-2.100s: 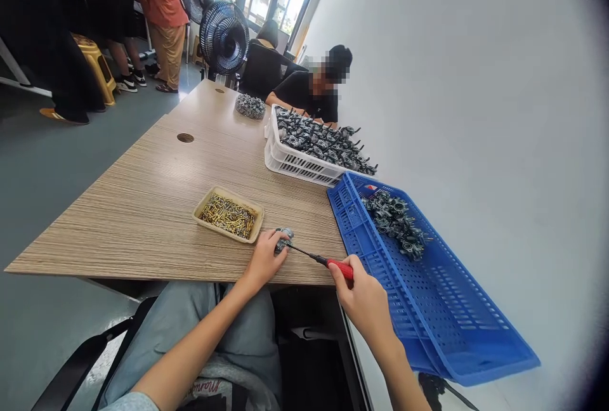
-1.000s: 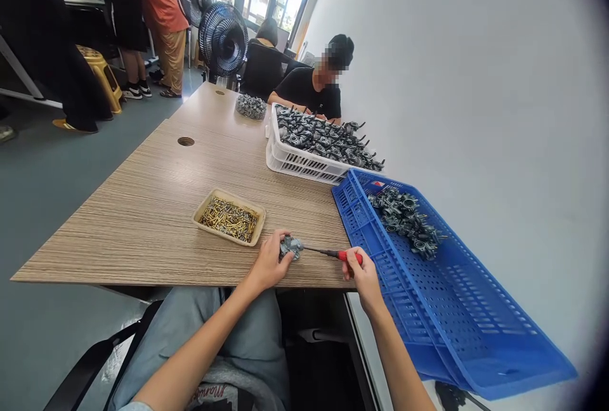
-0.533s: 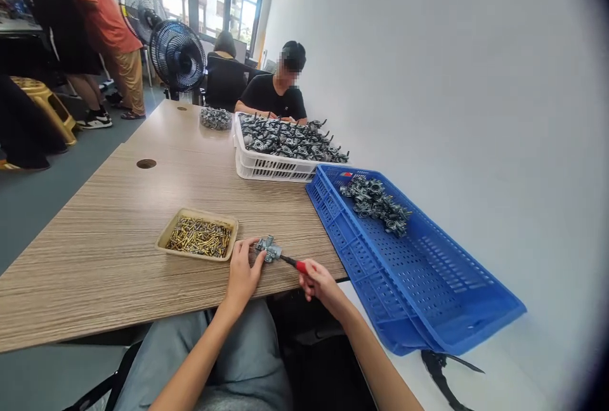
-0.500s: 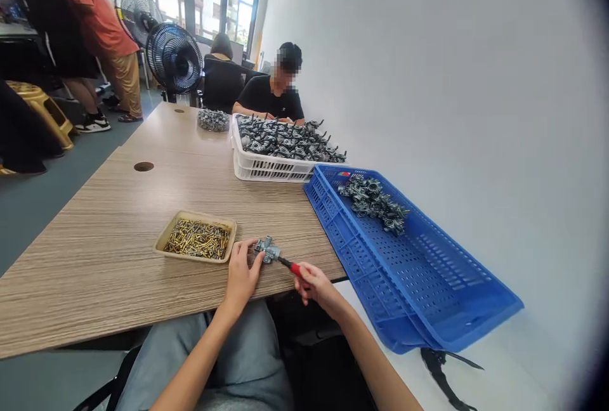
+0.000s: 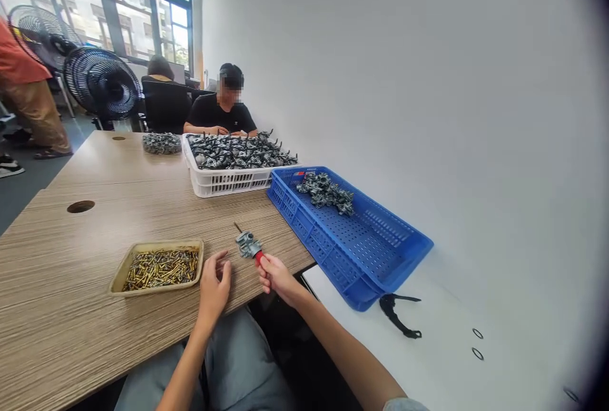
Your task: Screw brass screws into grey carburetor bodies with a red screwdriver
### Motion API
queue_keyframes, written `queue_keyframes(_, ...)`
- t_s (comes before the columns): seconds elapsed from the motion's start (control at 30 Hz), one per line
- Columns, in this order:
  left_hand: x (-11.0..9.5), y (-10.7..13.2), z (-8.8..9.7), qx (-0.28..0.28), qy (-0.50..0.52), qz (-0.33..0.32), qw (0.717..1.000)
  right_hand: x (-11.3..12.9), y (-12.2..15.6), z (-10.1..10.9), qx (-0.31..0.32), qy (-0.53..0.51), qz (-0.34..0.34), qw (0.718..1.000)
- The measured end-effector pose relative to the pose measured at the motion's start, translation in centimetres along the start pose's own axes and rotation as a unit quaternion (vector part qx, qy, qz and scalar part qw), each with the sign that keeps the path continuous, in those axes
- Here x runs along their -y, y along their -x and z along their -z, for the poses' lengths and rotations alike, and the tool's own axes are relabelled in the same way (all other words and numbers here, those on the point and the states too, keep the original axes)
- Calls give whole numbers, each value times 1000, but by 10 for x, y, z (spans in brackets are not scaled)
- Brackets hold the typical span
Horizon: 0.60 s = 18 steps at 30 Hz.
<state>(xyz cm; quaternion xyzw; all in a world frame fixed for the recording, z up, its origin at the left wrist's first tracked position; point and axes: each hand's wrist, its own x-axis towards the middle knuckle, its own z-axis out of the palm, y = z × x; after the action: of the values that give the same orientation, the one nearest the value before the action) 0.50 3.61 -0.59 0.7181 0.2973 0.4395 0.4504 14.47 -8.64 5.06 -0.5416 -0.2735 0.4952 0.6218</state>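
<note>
My right hand (image 5: 276, 279) is closed around the red handle of a screwdriver (image 5: 259, 259). Its thin shaft appears to pass through a grey metal carburetor body (image 5: 247, 244), with the tip sticking out on the far side. Whether that carburetor body touches the table I cannot tell. My left hand (image 5: 215, 281) is off the part, fingers loosely curved and apart, holding nothing. It rests over the table beside a beige tray (image 5: 117, 276) filled with small brass pieces (image 5: 162, 268).
A blue crate (image 5: 328, 252) holding several metal bodies (image 5: 326, 192) stands to the right. Behind it are a white crate (image 5: 233, 181) full of similar parts and a clear bag-like heap (image 5: 162, 143). Across the table (image 5: 128, 208) sits a co-worker (image 5: 221, 110). Fans (image 5: 102, 84) stand at left.
My view has turned to the right. My left hand has let go of the carburetor body, which now sits on the screwdriver, its tip poking out beyond.
</note>
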Motion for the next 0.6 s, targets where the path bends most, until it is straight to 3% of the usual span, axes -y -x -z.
queue_keyframes(0.2, -1, 0, 3, 56, -12, -15, 998, 92, 55, 36, -137, -11, 132, 982)
queue_keyframes(0.37, -1, 0, 2, 67, -7, -12, 998, 163, 135, 92, -300, 21, 218, 928)
queue_keyframes(0.47, -2, 0, 1, 71, 7, -11, 997, 176, 184, 131, -411, 41, 225, 883)
queue_keyframes(0.6, 0, 1, -1, 78, 23, -21, 996, 152, 240, 178, -568, 57, 202, 796)
